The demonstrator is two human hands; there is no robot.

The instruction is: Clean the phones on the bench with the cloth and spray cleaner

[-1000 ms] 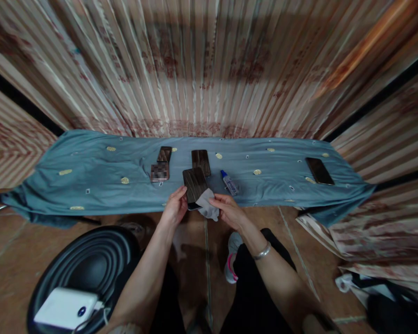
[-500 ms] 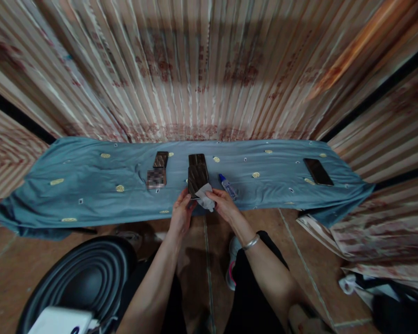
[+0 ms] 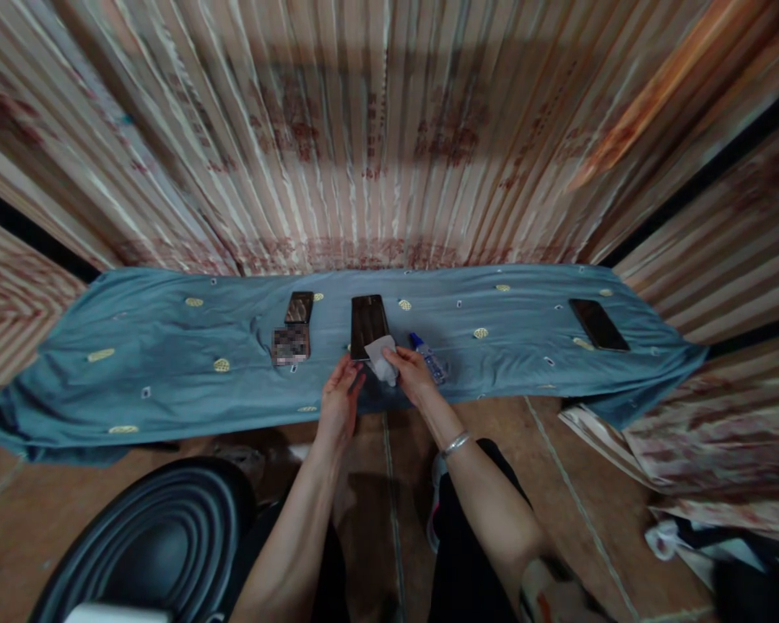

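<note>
A dark phone [image 3: 369,324] lies flat on the blue-grey cloth [image 3: 169,372] that covers a long low table. It seems to rest on top of another dark phone, which it hides. My right hand [image 3: 412,376] is shut on a crumpled white wipe [image 3: 382,357] that touches the phone's near right corner. My left hand [image 3: 339,402] hovers just below the phone's near left corner with fingers stretched out and nothing in it. A small clear bottle with a blue cap [image 3: 428,356] lies right beside my right hand.
Left of my hands lie another dark phone [image 3: 299,306] and a small blurred card [image 3: 290,343]. One more phone [image 3: 598,324] lies at the table's far right. A striped curtain hangs behind. A black ribbed round object [image 3: 149,545] stands on the tiled floor at lower left.
The phone I held near my lap has gone forward and down onto the phone on the table. My left hand has let go of it; the right hand followed with the wipe.
</note>
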